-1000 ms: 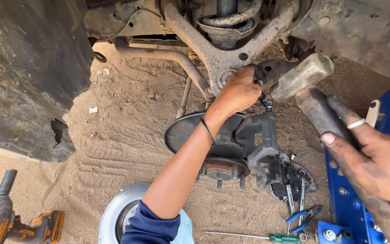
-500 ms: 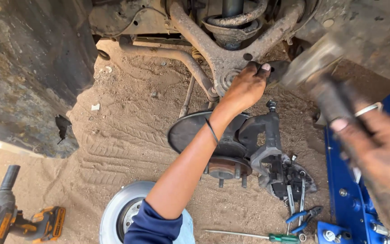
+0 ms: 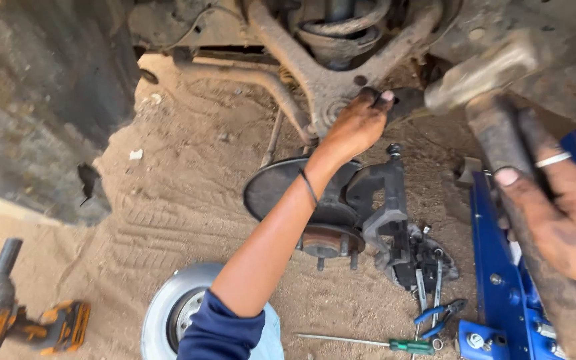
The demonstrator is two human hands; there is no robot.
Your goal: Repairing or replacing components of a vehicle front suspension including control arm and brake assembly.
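My left hand [image 3: 356, 125] reaches up under the car and grips the outer end of a rusty control arm [image 3: 320, 79], fingers curled over a dark part there. My right hand [image 3: 563, 215], with a ring on one finger, is closed around the thick handle of a heavy hammer [image 3: 483, 69]. The hammer's worn head hangs just right of my left fingers, close to the arm's end. Below my left wrist, a brake disc with hub [image 3: 281, 190] and a steering knuckle [image 3: 387, 193] lie on the sand.
A blue floor jack [image 3: 496, 280] stands at the right. A green-handled screwdriver [image 3: 375, 344], blue-handled pliers [image 3: 440, 313] and wrenches lie in front of the knuckle. Another brake disc [image 3: 171, 310] sits at the bottom; a cordless impact wrench [image 3: 8, 313] at bottom left. Dark bodywork [image 3: 35, 100] looms left.
The hammer swung, blurred half a second ago, and its head now sits higher and further right of the control arm's end. My left hand has kept its hold.
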